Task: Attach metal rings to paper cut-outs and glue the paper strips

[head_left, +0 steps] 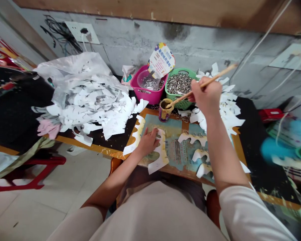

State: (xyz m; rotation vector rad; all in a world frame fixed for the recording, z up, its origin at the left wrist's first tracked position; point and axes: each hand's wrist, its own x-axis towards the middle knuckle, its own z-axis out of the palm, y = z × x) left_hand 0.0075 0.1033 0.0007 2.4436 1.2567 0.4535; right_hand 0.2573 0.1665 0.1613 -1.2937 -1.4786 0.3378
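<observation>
My right hand is closed round a long wooden-handled brush. The brush's lower end dips into a small open pot with yellowish smears on its rim; the bristles are hidden inside. My left hand lies with its fingers apart on the left edge of a white scalloped cut-out, pressing it on the blue-grey board. Yellowish smears run along this piece. Left of that hand lies another white cut-out, also smeared. Several cut-outs with metal rings along their edges, such as one white cut-out, lie under my right forearm.
Behind the pot stand a pink basket and a green basket, both holding metal pieces. A large heap of white cut-outs spills from a plastic bag at the left. More cut-outs are piled at the right, against the wall.
</observation>
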